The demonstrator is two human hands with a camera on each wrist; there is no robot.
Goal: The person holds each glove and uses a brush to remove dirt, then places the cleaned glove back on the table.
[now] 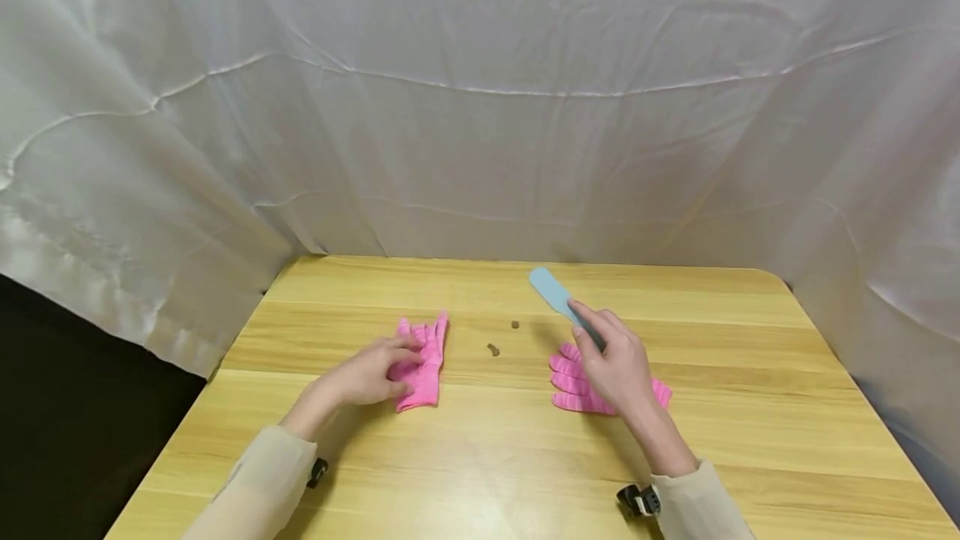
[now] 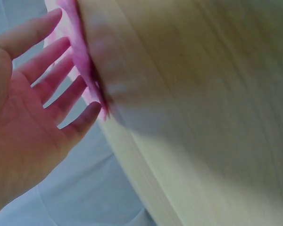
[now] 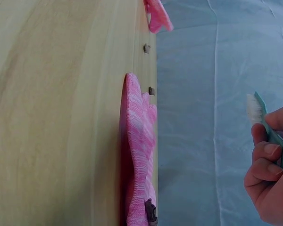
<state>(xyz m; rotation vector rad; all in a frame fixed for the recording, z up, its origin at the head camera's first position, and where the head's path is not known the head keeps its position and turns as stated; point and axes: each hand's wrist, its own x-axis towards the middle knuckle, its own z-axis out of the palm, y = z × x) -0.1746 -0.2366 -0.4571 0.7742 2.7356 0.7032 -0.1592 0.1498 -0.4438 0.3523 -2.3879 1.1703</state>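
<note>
My right hand (image 1: 618, 363) grips the handle of a light blue brush (image 1: 551, 291), its head pointing away to the far left. White bristles (image 3: 253, 109) show on the brush in the right wrist view. Below that hand a pink glove (image 1: 573, 386) lies flat on the table, partly hidden by the hand. My left hand (image 1: 372, 371) is over a second pink glove (image 1: 429, 383), fingers spread and slightly bent. In the left wrist view its fingertips are close to the glove (image 2: 80, 42); whether they touch it I cannot tell.
Two small brown bits, one nearer (image 1: 493, 350) and one farther (image 1: 515, 324), lie between the gloves. Another dark piece (image 3: 151, 211) is on the right glove. The wooden table (image 1: 480, 448) has pale curtains (image 1: 480, 148) behind and at its sides.
</note>
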